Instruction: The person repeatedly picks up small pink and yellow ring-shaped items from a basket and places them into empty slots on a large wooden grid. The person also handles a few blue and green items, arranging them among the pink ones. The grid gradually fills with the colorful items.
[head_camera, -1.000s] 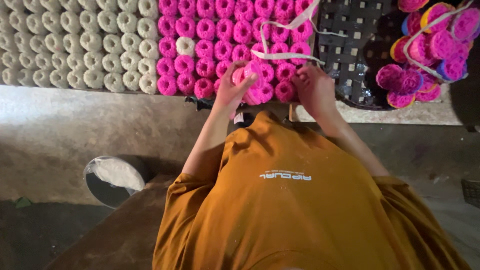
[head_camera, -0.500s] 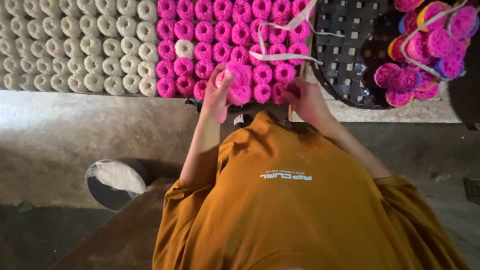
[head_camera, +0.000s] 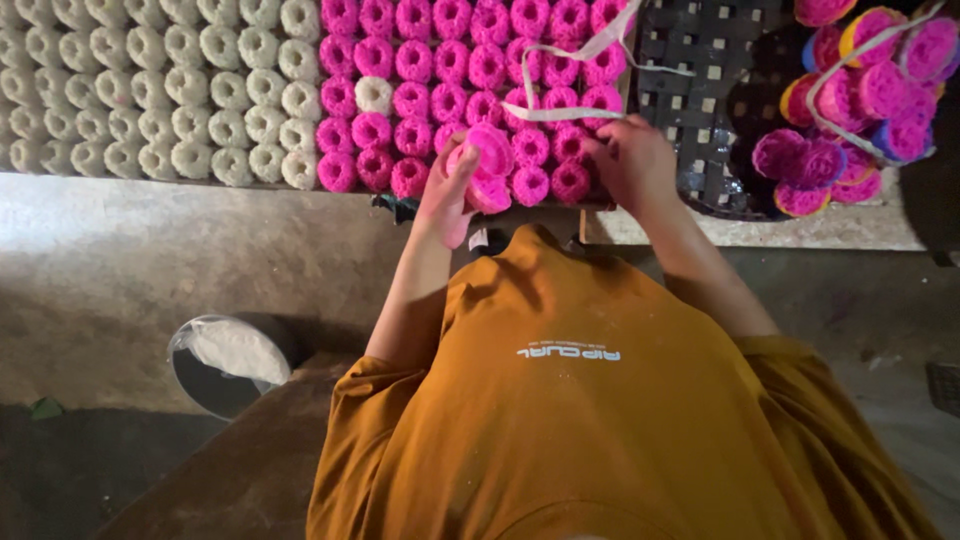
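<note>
From my remote seat I see the left hand (head_camera: 447, 195) raised off the bed of rings with its fingers curled around a pink ring (head_camera: 488, 152), which stands tilted on edge with its hole toward the camera, just above the front row; a second pink piece sits against the palm below it, though I cannot tell whether it is a separate ring or part of the row. The right hand (head_camera: 632, 160) lies at about three o'clock from the left one, palm down over the last pink rings (head_camera: 470, 60) of the front row, fingers bent; whether it pinches one or only presses on them I cannot tell, since the knuckles cover the fingertips. The pink rings stand packed in tight rows, touching, probably so they prop each other up, and one pale ring (head_camera: 374, 95) sits alone among them. At nine o'clock the same packing goes on in cream rings (head_camera: 150, 90). A white strap (head_camera: 575, 70) loops loosely across the pink block at twelve o'clock. At two o'clock a dark woven basket (head_camera: 700, 60) holds mixed pink, purple and yellow rings (head_camera: 860, 90), cut off by the frame edge. A bucket of white powder (head_camera: 235, 355) stands at eight o'clock, its contents dim. The orange shirt (head_camera: 590, 420) hides everything beneath the forearms.
</note>
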